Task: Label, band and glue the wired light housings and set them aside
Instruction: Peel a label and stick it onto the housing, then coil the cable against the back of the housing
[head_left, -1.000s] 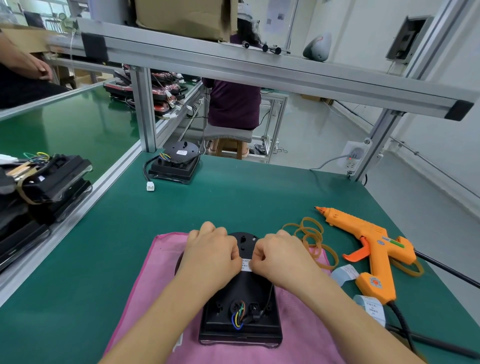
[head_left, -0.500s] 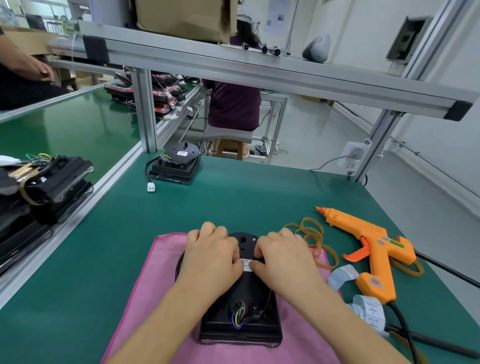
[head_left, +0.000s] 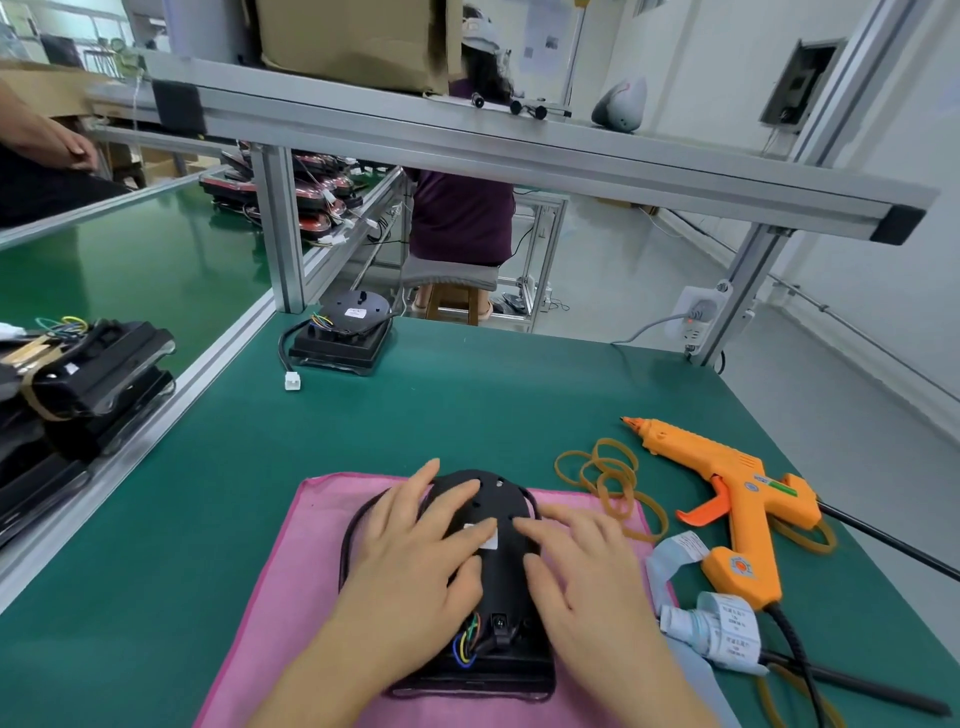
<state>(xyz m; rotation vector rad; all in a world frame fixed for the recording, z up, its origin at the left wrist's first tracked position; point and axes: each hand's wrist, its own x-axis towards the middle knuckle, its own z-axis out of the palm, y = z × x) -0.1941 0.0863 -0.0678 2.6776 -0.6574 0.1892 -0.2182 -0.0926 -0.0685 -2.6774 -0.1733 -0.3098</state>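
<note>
Pink cloth (head_left: 291, 571), housing (head_left: 501, 584) under both grips (head_left: 415, 561) (head_left: 582, 571)

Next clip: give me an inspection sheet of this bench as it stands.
Surface: green bench mat, pink cloth under the work.
Job's things: black light housing on the cloth, white label on its back; rubber bands, orange glue gun and label roll to the right.
Clutter: nothing seen.
Grips: left hand and right hand lie on the housing, fingers straight, at the label.
Cables: black cord loops on the cloth; coloured wires at the housing's near end; glue gun cord runs toward the near edge.
Surroundings: second housing at the far edge, stacked housings left, aluminium frame, seated person beyond.
</note>
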